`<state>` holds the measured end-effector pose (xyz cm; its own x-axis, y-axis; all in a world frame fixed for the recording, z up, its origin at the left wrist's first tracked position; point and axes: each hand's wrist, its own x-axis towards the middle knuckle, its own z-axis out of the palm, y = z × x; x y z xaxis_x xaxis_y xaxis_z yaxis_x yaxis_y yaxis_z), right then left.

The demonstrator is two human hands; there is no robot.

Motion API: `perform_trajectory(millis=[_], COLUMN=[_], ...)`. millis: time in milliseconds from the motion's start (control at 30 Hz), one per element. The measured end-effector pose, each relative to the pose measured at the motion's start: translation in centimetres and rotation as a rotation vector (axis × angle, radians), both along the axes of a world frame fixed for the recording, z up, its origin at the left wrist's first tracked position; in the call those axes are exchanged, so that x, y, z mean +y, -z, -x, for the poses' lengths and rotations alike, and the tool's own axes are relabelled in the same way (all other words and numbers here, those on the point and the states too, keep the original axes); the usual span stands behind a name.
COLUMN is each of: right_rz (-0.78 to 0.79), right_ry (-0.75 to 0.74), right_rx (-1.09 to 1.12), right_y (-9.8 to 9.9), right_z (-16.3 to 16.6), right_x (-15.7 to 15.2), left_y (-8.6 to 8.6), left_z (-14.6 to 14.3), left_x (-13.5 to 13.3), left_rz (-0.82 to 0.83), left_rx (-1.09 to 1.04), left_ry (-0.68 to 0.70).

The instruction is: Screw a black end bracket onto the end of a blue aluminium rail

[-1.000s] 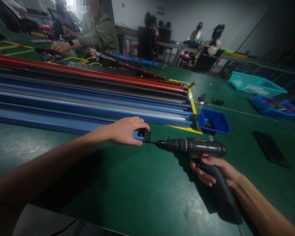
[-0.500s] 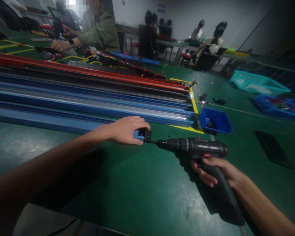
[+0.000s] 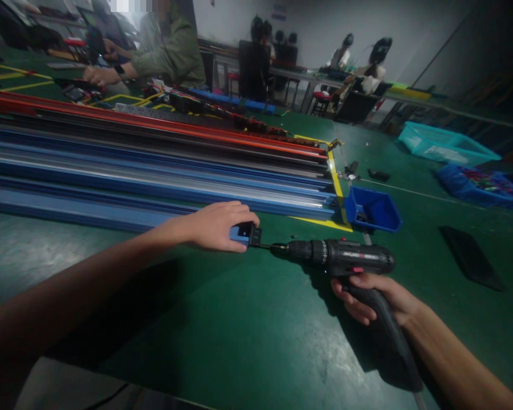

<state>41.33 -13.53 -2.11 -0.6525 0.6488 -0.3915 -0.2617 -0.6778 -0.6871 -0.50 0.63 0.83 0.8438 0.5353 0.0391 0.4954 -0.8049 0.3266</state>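
Note:
My left hand (image 3: 216, 226) is closed over the end of a blue metal profile (image 3: 123, 213) that lies on the green table. A black end cap (image 3: 255, 236) sits at that end, between my thumb and fingers. My right hand (image 3: 374, 296) is wrapped around the handle of a black power drill (image 3: 359, 256), with a finger near the red trigger. The drill lies level and points left. Its long thin bit (image 3: 271, 247) reaches to the end cap; whether it sits in a screw is too small to tell.
Behind my left hand, several blue, black and orange profiles (image 3: 196, 165) lie side by side. A blue bin (image 3: 374, 210) stands by yellow tape, with a dark flat object (image 3: 470, 256) to its right. Farther back are a turquoise basket (image 3: 448, 145) and a co-worker's sleeve (image 3: 171, 54).
The whole view has shifted slightly. Both hands, the drill and the profile keep the same places relative to one another.

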Motion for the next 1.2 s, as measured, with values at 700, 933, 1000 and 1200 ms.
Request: perform_trajectory(millis=[700,933,1000,1200], right_rz=[0.019,0.023,0.014,0.008], right_ry=[0.019,0.017,0.01,-0.006], right_rx=[-0.006,-0.014,-0.003,0.031], right_y=[-0.06,-0.28,-0.27,0.03], right_z=[0.12,0.33,0.38,0.26], right_x=[0.01,0.04,0.07,0.16], left_y=[0.01,0.03,0.03,0.02], left_z=[-0.03,0.1,0.14,0.03], left_x=[-0.05,-0.02,-0.03,-0.03], left_rz=[0.006,-0.01,-0.013,-0.017], left_rx=[0.001,0.009,0.015,0.004], left_ry=[-0.003,0.005,0.003,0.001])
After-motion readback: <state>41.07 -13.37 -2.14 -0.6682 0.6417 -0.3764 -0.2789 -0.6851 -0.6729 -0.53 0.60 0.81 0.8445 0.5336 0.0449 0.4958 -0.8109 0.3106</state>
